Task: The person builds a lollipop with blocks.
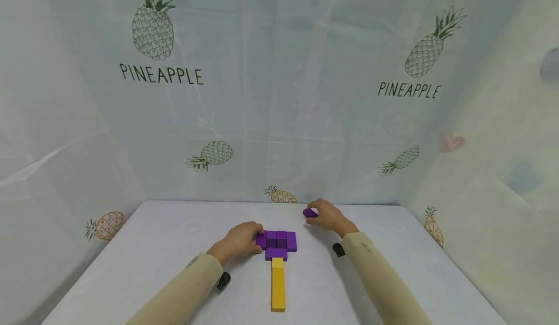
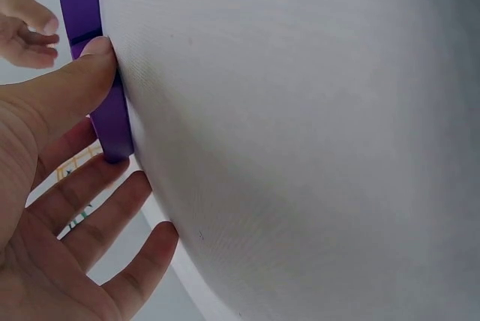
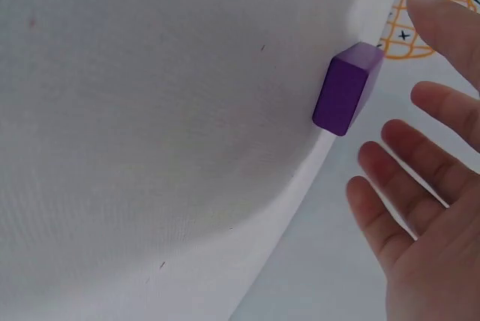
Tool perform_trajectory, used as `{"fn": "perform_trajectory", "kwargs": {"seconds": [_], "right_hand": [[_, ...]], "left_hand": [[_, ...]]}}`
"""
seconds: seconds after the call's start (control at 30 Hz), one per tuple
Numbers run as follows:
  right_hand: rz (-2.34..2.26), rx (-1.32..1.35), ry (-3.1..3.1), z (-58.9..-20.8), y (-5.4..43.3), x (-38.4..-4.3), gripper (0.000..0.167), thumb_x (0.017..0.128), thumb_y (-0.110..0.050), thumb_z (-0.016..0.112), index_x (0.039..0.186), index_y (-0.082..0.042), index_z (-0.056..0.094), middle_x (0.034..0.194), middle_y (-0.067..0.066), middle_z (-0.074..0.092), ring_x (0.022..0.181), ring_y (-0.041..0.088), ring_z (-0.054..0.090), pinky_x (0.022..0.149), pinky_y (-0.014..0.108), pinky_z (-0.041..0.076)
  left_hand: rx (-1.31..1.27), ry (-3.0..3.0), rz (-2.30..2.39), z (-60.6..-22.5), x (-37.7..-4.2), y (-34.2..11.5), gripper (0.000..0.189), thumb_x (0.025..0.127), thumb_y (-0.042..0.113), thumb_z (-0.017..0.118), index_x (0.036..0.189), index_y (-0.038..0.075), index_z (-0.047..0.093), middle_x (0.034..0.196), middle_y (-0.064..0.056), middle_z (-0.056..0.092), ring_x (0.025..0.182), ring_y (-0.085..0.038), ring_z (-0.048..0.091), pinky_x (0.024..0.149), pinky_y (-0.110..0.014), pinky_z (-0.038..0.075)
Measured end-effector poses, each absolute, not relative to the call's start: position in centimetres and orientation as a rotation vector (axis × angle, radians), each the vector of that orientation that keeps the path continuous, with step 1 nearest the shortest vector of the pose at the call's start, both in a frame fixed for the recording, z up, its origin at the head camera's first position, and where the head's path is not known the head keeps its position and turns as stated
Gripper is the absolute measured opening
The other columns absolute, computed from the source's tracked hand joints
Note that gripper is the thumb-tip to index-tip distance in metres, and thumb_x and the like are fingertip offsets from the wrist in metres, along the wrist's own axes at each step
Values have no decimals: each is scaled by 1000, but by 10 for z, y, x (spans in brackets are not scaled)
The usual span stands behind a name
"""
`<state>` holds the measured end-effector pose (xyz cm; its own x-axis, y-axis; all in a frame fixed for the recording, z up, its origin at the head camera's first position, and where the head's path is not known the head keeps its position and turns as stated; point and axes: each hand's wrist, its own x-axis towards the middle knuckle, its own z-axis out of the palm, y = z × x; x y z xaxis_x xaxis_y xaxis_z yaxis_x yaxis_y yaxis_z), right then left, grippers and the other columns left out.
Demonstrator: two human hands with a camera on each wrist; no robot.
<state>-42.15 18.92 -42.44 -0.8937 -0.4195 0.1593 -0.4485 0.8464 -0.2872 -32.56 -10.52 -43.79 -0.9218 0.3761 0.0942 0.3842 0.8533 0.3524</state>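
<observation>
Several purple blocks (image 1: 291, 241) lie side by side in a short row, with another purple block (image 1: 276, 253) crosswise against their near side. At the row's left end my left hand (image 1: 239, 240) pinches a purple block (image 2: 114, 122) between thumb and fingers, the other fingers spread toward the table. Farther back and to the right, my right hand (image 1: 328, 217) is beside a lone purple block (image 3: 343, 96). Its fingers are spread and look apart from that block in the right wrist view. A yellow piece (image 1: 278, 291) runs toward me from the crosswise block, a small yellow block (image 1: 277, 263) at its top.
All the blocks lie on a white table (image 1: 174, 218). Behind it hangs a pale curtain (image 1: 279, 121) printed with pineapples, which continues along both sides. A dark wrist device (image 1: 224, 281) shows under the left sleeve, and another (image 1: 338, 250) by the right sleeve.
</observation>
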Motion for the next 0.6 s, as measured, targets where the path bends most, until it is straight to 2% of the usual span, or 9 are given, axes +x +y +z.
{"fn": "perform_trajectory", "kwargs": {"seconds": [0.23, 0.6], "right_hand": [[513, 625, -2981, -427, 191, -425, 53, 83, -32, 74, 127, -8, 59, 123, 11, 58, 112, 26, 54, 97, 45, 45], [558, 659, -2969, -436, 194, -436, 42, 83, -23, 74, 120, -5, 63, 106, 9, 64, 98, 24, 59, 88, 45, 49]], "left_hand": [[-609, -3001, -562, -442, -327, -106, 42, 74, 26, 83, 110, 13, 65, 110, -3, 64, 101, -21, 58, 96, -43, 46], [-625, -2997, -559, -439, -326, -107, 41, 75, 25, 83, 109, 12, 65, 110, -4, 64, 101, -22, 58, 95, -44, 47]]}}
